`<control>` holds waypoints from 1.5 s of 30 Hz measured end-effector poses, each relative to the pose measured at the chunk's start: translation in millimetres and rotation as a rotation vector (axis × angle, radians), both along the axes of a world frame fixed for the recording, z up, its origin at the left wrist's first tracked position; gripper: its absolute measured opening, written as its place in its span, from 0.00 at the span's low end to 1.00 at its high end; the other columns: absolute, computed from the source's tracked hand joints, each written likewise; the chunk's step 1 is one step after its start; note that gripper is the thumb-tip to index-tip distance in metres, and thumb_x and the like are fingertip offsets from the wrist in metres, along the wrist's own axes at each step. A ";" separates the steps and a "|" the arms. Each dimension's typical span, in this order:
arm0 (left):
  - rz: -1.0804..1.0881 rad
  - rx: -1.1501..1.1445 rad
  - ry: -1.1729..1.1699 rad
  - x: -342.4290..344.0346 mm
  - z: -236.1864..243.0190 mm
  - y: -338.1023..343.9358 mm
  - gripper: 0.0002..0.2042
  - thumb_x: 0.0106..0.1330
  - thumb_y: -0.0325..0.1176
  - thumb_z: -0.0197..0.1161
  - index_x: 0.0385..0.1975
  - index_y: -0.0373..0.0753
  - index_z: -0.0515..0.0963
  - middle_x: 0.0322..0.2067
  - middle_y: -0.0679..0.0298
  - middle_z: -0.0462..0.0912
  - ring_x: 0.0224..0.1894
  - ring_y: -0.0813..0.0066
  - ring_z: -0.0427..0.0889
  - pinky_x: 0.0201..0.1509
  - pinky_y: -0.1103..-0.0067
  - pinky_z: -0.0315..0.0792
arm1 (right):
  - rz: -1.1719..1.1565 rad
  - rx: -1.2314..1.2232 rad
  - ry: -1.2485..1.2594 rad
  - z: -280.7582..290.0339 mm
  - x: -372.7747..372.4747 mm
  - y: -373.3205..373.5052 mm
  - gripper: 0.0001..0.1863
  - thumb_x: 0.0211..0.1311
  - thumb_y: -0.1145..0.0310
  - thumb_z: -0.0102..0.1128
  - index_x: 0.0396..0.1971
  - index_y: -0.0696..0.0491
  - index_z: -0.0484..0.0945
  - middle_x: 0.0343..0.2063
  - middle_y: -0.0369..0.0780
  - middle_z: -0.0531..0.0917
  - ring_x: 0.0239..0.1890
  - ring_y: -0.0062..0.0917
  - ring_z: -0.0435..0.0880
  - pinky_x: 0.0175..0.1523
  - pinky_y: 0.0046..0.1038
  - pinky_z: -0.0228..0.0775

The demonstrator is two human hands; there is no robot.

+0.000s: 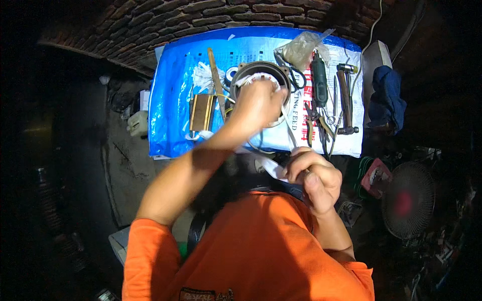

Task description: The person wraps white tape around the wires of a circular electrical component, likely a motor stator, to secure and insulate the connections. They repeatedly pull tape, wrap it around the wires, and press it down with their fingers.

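Ring (257, 65) is sitting mouth up on a blue-and-white sack (173, 100); white lining (256, 77) is showing inside. Left hand (262, 103) is resting in the ring's mouth, blurred, fingers partly hidden: cannot tell whether they are spread or pinching anything. Right hand (316, 175) is hanging to the near right of the ring, fingers curled, thumb pressed in, apparently pinching white tape (271, 167). Tape is running leftward on the ring's near side, passing behind the left forearm (186, 173). A pale strip (290, 128) is stretching from the ring's right edge toward the right hand; cannot tell if it is one piece with the tape.

Handling, as I judge it: best to be keeping the tape flat and lightly taut; hard pulling could be creasing it, or dragging it over the ring's edge.

Around: roll (230, 74) is lying just left of the ring; stick (216, 75), strands (203, 75) and block (203, 113) farther left. Scissors (304, 75) are lying just right; bag (304, 50) far right; power tool (319, 80), pliers (311, 118), hammers (346, 95) farther right.

In the way: left forearm is screening the ring's near left; pliers are crowding the strip, risking a snag.
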State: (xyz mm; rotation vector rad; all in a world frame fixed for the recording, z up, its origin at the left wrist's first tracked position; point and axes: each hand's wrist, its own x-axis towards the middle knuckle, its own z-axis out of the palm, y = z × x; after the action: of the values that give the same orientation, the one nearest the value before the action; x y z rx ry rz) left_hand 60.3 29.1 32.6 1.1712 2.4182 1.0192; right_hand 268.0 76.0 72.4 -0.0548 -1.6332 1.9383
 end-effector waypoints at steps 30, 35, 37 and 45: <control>-0.087 -0.079 -0.814 53.2 48.6 -120.0 0.10 0.71 0.33 0.61 0.46 0.36 0.79 0.36 0.52 0.86 0.38 0.57 0.88 0.43 0.69 0.80 | 0.239 -0.878 -0.236 22.1 -106.0 255.9 0.21 0.79 0.66 0.36 0.51 0.70 0.72 0.19 0.36 0.75 0.11 0.14 0.68 0.19 0.19 0.68; 0.003 -0.003 -0.815 61.7 36.9 -103.4 0.11 0.67 0.34 0.65 0.46 0.38 0.80 0.35 0.53 0.86 0.37 0.57 0.88 0.41 0.68 0.81 | 0.202 -0.080 -0.796 -26.1 -144.4 330.7 0.11 0.73 0.71 0.50 0.44 0.62 0.76 0.20 0.34 0.74 0.17 0.16 0.70 0.27 0.19 0.67; -0.038 0.027 -0.783 73.8 28.4 -74.6 0.11 0.66 0.33 0.66 0.46 0.39 0.81 0.35 0.54 0.86 0.36 0.57 0.87 0.39 0.68 0.81 | -0.113 1.091 -0.971 -35.9 -156.9 319.9 0.15 0.65 0.74 0.59 0.50 0.61 0.79 0.40 0.45 0.84 0.46 0.30 0.83 0.55 0.27 0.72; -0.048 0.324 -0.442 72.9 15.6 -24.4 0.17 0.61 0.32 0.64 0.48 0.31 0.78 0.31 0.62 0.72 0.32 0.67 0.76 0.35 0.69 0.71 | 1.381 0.741 -0.665 20.3 -170.7 174.8 0.20 0.59 0.59 0.71 0.45 0.58 0.81 0.39 0.45 0.83 0.39 0.39 0.85 0.46 0.39 0.76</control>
State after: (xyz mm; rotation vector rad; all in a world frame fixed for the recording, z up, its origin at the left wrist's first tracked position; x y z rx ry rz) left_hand 133.2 4.7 48.2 0.9599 1.9227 1.5119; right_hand 97.3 250.9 92.7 1.0846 -3.2958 2.0169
